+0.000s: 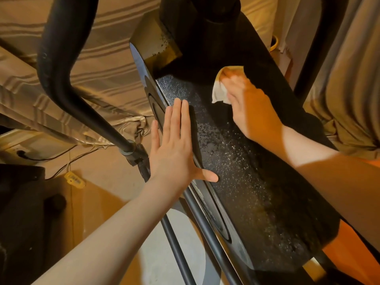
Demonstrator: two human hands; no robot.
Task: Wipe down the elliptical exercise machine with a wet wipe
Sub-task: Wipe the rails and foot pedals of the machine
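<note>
My right hand presses one white wet wipe onto the top of the elliptical's black housing, fingers bunched over the wipe, near the centre post. My left hand lies flat with straight fingers on the housing's left edge, thumb spread onto the speckled, dusty top. One curved black handlebar rises to the left. Beyond it lies striped fabric; two cables cross the floor.

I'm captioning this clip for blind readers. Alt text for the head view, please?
A right hand presses a white wet wipe onto the dusty black housing of an elliptical machine. The left hand rests flat on its edge.
</note>
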